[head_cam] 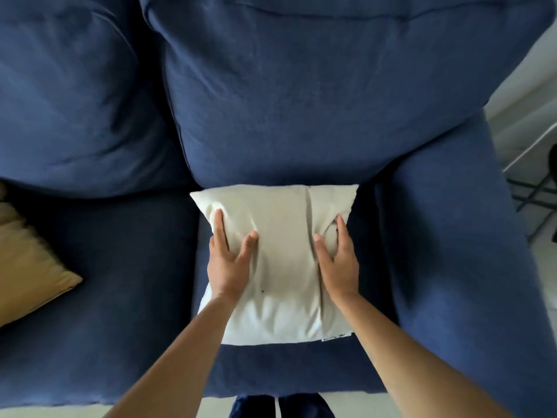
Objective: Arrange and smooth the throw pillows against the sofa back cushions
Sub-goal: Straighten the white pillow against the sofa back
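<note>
Far left: a tan pillow (28, 267) lies on the left seat cushion (120, 297), partly cut off by the frame edge, well apart from our hands and not yet set against the left back cushion (75, 101).

Centre: the cream pillow (283, 267) rests on the seat, its top edge touching the base of the right back cushion (301, 101). Our left hand (227, 260) lies flat on its left side, fingers spread, pressing into the fabric; nothing is clasped. Our right hand (337, 260) does likewise on the right side, thumb sunk into a fold. Creases run up from both hands.

We judge the step to be smoothing this pillow in place. The next move probably calls for sweeping the palms outward to flatten the creases, then tilting the pillow up against the back cushion.

Right: the sofa arm (452, 236) stands just beside the pillow's right edge, so there is little room that way. Open seat lies to the left. The pillow's lower edge sits short of the seat's front edge. A pale floor (518, 125) shows beyond the arm.
</note>
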A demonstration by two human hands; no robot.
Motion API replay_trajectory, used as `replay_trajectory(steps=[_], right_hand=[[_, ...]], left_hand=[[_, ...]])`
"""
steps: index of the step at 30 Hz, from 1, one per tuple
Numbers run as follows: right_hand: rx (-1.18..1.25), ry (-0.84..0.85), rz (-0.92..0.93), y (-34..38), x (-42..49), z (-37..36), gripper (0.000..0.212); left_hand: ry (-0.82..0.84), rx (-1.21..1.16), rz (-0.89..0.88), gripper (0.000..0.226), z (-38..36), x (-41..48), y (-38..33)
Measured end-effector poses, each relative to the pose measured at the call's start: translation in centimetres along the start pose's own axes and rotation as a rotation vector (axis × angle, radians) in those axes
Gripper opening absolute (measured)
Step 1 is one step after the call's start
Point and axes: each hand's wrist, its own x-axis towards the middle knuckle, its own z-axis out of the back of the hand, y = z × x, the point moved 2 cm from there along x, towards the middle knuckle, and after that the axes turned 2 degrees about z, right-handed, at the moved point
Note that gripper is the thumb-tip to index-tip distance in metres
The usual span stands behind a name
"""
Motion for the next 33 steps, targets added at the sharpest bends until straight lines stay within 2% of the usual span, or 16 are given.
replay_trajectory(steps=[4,7,12,15,22,28,33], right_hand=[[0.12,-0.218,0.203,3.2,1.8,3.4,0.071],[0.143,-0.259,0.247,4.9,4.6,4.4,0.074],[-0.011,-0.124,0.142,4.5,7.8,3.8,0.076],[-0.113,-0.072,0.109,3.7,8.6,3.5,0.072],[-0.162,-0.126,0.083,4.9,6.7,4.1,0.07],[-0.299,-0.25,0.151,9.3,2.3,2.9,0.057],[-0.278,-0.02,0.264,14.4,-2.0,-2.8,0.045]], left_hand=[[-0.119,-0.045,-0.295,0.086,0.6,0.7,-5.3],[-0.127,-0.016,-0.365,0.09,0.0,3.2,-7.5],[0.052,0.128,-0.188,0.098,-1.2,7.1,-6.3],[0.109,0.19,-0.155,0.099,-1.4,8.2,-5.4],[0.086,0.264,-0.193,0.091,0.3,6.4,-6.0],[0.007,0.323,-0.121,0.065,6.0,3.2,-5.1],[-0.096,0.306,-0.033,0.05,14.2,1.2,-2.3]])
